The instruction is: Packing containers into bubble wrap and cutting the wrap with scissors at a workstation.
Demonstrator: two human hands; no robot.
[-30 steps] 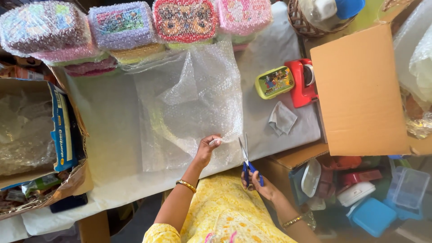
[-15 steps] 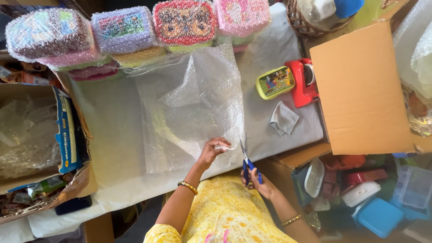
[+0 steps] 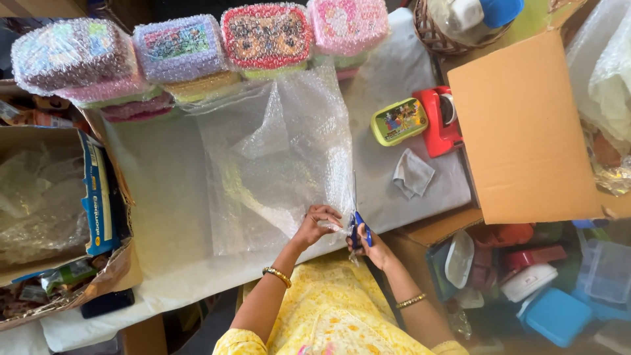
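Observation:
A sheet of clear bubble wrap [image 3: 279, 158] lies spread on the white-covered table [image 3: 164, 190]. My left hand [image 3: 315, 223] pinches the sheet's near right corner. My right hand [image 3: 368, 244] holds blue-handled scissors [image 3: 358, 220] right beside that corner, the blades pointing away from me along the sheet's right edge. The two hands are almost touching at the table's near edge.
Several bubble-wrapped lunch boxes [image 3: 184, 49] are stacked at the far edge. A green lunch box [image 3: 399, 121], a red tape dispenser [image 3: 440, 121] and a grey cloth [image 3: 413, 174] lie to the right. An open cardboard box [image 3: 526, 131] and plastic containers [image 3: 545, 283] are further right; another carton [image 3: 59, 210] is left.
My right hand has moved the scissors left and forward to the bubble wrap's right edge. My left hand has slid slightly nearer and kept its pinch on the corner.

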